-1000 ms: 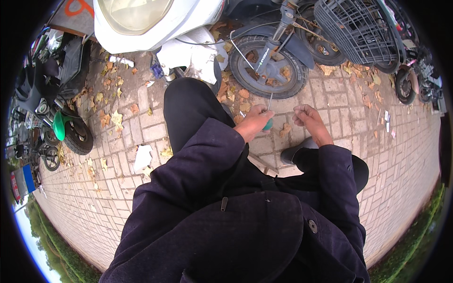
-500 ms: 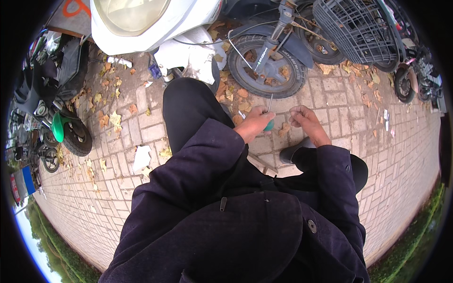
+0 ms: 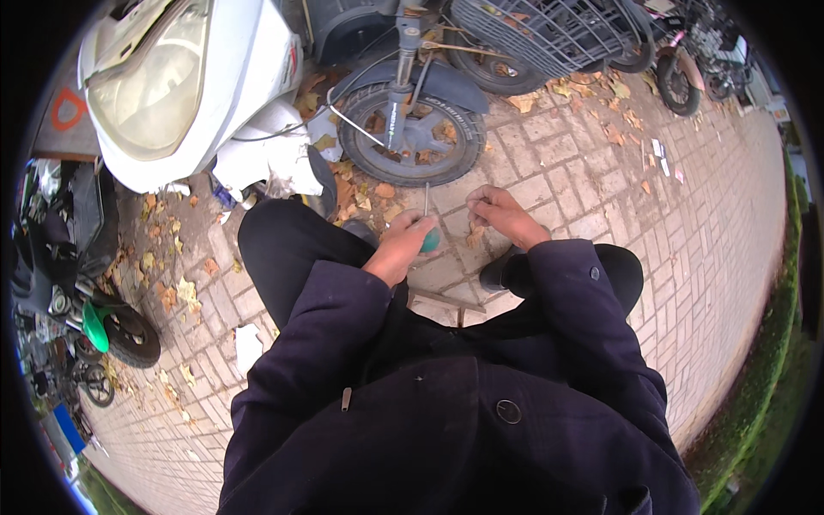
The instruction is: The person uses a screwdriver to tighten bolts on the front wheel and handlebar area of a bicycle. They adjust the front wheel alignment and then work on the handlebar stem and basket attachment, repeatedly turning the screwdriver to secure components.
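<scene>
My left hand (image 3: 400, 244) is wrapped around a screwdriver (image 3: 431, 241) with a green handle, and its thin metal shaft points away from me. To the right, apart from it, my right hand (image 3: 508, 217) is closed with thumb and fingertips pinched together. Whatever those fingertips hold, if anything, is too small to make out. Both hands hover between my bent knees, over the paving. Just beyond them stands the front wheel (image 3: 468, 142) of a grey two-wheeler, touched by neither hand.
A white scooter front (image 3: 245, 64) with a large headlamp stands at the far left, torn white covering (image 3: 273, 154) below it. A dark wire basket (image 3: 549, 39) is at the back. A green-fendered motorbike (image 3: 96, 326) stands left. Dry leaves and a white scrap (image 3: 248, 348) lie on the bricks.
The view has turned, so the vehicles and both hands sit further left in the picture. The left hand keeps its grip on the screwdriver, and the right stays pinched.
</scene>
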`<state>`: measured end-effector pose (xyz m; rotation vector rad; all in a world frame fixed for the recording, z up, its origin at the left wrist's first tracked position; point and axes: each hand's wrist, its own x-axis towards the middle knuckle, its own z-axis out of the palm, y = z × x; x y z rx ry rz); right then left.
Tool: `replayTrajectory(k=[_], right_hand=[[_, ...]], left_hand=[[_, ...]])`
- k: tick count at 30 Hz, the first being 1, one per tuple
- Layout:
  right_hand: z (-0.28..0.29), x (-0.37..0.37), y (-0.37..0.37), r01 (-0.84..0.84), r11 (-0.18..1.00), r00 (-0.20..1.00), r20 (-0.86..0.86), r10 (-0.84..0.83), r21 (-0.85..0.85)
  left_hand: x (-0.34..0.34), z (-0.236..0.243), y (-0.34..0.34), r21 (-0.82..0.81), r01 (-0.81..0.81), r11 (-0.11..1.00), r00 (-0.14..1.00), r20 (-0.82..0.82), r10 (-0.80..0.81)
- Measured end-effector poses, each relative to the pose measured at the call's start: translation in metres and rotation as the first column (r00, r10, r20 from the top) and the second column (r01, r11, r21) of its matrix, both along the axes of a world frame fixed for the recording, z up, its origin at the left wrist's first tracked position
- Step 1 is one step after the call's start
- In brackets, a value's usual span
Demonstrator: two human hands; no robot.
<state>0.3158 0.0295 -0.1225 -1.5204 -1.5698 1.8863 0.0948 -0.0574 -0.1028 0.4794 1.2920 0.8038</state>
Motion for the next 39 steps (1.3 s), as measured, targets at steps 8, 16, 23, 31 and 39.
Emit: replayTrajectory(k=[8, 16, 23, 31, 39], right_hand=[[-0.078, 0.029, 0.023, 0.104, 0.995, 0.995, 0.0, -0.104, 0.009], [-0.114, 0.025, 0.082, 0.258, 0.897, 0.89, 0.272, -0.365, 0.358], [-0.112, -0.001, 0.132, 0.288, 0.867, 0.89, 0.22, -0.399, 0.407], [-0.126, -0.008, 0.156, 0.222, 0.879, 0.93, 0.179, -0.321, 0.423], [-0.138, -0.003, 0.168, 0.196, 0.896, 0.955, 0.128, -0.266, 0.398]], left_hand=[[-0.008, -0.012, 0.001, -0.024, 0.092, 0.995, 0.996, 0.003, -0.092], [0.001, 0.0, 0.007, -0.118, 0.039, 0.992, 0.999, -0.025, -0.042], [0.001, -0.002, 0.007, -0.085, 0.089, 0.992, 0.996, -0.003, -0.09], [-0.007, -0.02, 0.006, -0.05, 0.058, 0.997, 0.998, 0.009, -0.058], [-0.002, -0.01, 0.008, -0.049, 0.094, 0.994, 0.996, -0.007, -0.094]])
